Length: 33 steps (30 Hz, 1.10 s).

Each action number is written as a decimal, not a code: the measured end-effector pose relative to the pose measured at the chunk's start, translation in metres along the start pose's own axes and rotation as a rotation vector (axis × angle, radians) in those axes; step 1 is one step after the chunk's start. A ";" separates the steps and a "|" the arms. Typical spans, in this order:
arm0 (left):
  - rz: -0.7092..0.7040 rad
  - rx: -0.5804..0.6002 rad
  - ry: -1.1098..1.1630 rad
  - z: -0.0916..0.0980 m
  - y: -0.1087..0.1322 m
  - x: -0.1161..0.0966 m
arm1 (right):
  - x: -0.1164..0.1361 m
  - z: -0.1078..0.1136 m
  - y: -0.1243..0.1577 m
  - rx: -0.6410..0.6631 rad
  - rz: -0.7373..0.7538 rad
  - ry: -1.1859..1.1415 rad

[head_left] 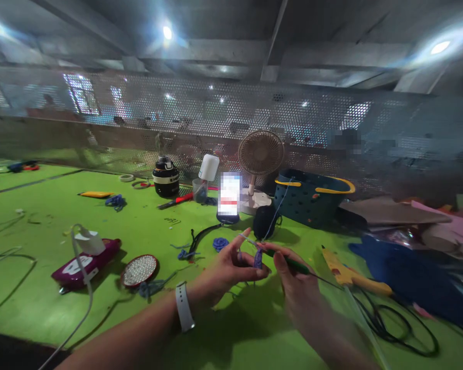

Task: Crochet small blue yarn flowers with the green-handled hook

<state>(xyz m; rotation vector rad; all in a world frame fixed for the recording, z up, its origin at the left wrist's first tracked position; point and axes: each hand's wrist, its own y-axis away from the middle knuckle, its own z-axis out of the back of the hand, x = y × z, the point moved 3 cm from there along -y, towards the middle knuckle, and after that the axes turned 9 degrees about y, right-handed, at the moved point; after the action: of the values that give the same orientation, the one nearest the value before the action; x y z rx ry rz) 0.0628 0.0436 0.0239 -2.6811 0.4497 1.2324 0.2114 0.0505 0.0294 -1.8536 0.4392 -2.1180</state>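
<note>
My left hand (233, 266) pinches a small purple crochet piece (258, 259) between thumb and fingers, its index finger raised with yarn by it. In my right hand (293, 272) is a crochet hook with a green handle (299, 266), its tip at the crochet piece. A strand of blue yarn (274, 213) runs up from the hands toward the dark blue basket (308, 198). Just beyond my left hand lies a round purple-blue crocheted piece (220, 244). A dark ball of yarn (264, 222) sits behind the hands.
A lit phone (229, 195) stands before a small fan (261, 152). To the left are a purple power strip (87, 263), a round red-rimmed dish (140, 271) and a black jar (165, 179). A yellow glue gun (351, 275), its cable and blue fabric (401, 277) lie right.
</note>
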 end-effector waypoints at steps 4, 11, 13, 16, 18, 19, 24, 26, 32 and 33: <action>0.009 0.038 -0.023 0.003 -0.003 0.001 | 0.001 0.003 0.000 -0.036 -0.034 0.019; 0.052 0.136 -0.091 0.013 -0.007 0.002 | -0.006 0.004 -0.001 -0.065 -0.145 -0.078; 0.088 0.172 -0.123 0.014 -0.007 0.001 | -0.011 0.002 -0.003 -0.039 -0.156 -0.136; 0.128 0.231 -0.196 0.014 -0.004 -0.006 | -0.014 0.001 -0.005 -0.021 -0.144 -0.217; 0.163 0.281 -0.234 0.013 -0.002 -0.010 | -0.013 0.001 -0.005 0.012 -0.132 -0.221; 0.175 0.295 -0.241 0.013 -0.002 -0.013 | -0.011 0.000 -0.006 0.036 -0.123 -0.215; 0.117 0.234 -0.178 0.016 -0.007 -0.018 | -0.006 0.004 -0.006 0.034 -0.060 -0.155; 0.110 0.207 -0.137 0.016 -0.009 -0.017 | -0.005 0.006 -0.006 0.019 -0.031 -0.115; 0.099 0.136 -0.109 0.011 -0.007 -0.015 | -0.002 0.009 -0.003 0.022 0.041 -0.021; 0.088 0.126 -0.095 0.008 -0.006 -0.015 | -0.002 0.009 -0.003 0.019 0.049 -0.001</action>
<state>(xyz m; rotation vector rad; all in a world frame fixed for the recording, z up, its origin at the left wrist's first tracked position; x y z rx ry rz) 0.0495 0.0545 0.0300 -2.5097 0.6164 1.3024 0.2207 0.0537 0.0302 -1.8147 0.4585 -2.0820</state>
